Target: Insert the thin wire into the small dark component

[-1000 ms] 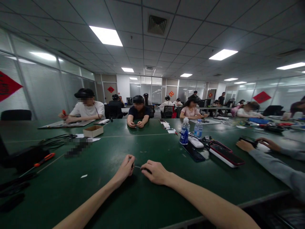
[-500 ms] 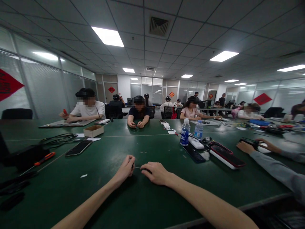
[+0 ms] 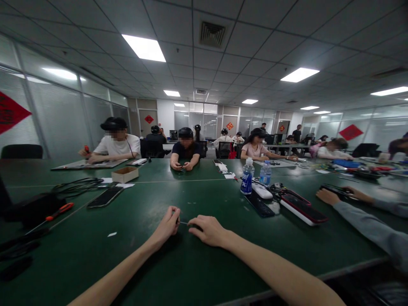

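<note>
My left hand (image 3: 168,225) and my right hand (image 3: 208,230) rest close together on the green table (image 3: 143,255). Both are closed in a pinch. A thin, short wire-like piece (image 3: 184,222) spans the gap between their fingertips; it is too small to name. My forearms reach in from the bottom edge.
A dark phone (image 3: 105,196) lies to the left, with black cables (image 3: 76,187), a cardboard box (image 3: 125,174) and an orange-handled screwdriver (image 3: 59,211). Two water bottles (image 3: 247,176) and red-edged devices (image 3: 302,207) stand at right. A co-worker's sleeve and hands (image 3: 350,204) work at right; several people sit across.
My hands have stayed in place with the same pinch. The co-worker's hands at right shifted slightly.
</note>
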The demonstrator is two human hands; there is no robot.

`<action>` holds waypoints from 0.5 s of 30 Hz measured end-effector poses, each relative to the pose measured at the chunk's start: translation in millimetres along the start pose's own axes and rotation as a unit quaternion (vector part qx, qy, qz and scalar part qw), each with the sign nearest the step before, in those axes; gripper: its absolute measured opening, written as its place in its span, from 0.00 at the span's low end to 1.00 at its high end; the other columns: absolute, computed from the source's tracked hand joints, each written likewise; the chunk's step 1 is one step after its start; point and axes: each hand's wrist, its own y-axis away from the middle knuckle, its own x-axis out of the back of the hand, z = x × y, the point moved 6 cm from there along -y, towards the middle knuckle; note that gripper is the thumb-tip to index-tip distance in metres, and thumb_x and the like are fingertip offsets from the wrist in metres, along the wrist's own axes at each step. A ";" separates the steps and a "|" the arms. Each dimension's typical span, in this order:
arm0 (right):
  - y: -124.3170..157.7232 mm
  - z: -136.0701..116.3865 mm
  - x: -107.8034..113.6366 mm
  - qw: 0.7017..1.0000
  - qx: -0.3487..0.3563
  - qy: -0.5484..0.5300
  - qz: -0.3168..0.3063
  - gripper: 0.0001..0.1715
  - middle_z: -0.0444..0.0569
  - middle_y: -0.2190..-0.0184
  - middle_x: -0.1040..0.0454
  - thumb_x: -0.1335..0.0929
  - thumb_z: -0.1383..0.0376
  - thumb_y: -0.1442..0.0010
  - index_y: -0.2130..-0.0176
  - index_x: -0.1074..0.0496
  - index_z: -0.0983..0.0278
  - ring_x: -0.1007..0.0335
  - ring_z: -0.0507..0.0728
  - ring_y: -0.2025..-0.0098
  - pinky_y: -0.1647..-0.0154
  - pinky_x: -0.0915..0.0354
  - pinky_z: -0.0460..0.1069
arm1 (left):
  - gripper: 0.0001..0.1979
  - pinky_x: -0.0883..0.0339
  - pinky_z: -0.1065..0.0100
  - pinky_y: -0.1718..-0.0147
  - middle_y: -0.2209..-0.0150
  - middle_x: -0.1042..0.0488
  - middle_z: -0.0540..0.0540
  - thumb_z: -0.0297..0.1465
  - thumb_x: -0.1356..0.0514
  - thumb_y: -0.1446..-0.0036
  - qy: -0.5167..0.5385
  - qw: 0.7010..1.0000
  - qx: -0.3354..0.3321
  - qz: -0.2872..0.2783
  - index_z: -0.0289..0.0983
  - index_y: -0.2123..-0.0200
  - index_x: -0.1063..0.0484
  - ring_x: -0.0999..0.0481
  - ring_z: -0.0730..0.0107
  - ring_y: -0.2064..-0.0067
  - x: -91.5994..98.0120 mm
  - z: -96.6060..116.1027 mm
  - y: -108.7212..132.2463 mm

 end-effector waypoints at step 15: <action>-1.9 6.1 6.0 1.000 -0.003 0.011 0.005 0.18 0.49 0.61 0.30 0.41 0.56 0.36 0.51 0.33 0.61 0.33 0.54 0.62 0.62 0.38 0.47 | 0.16 0.57 0.79 0.86 0.81 0.46 0.58 0.48 0.53 0.45 -0.005 1.000 0.006 -0.011 0.41 0.65 0.47 0.49 0.81 0.84 -5.9 10.5 5.7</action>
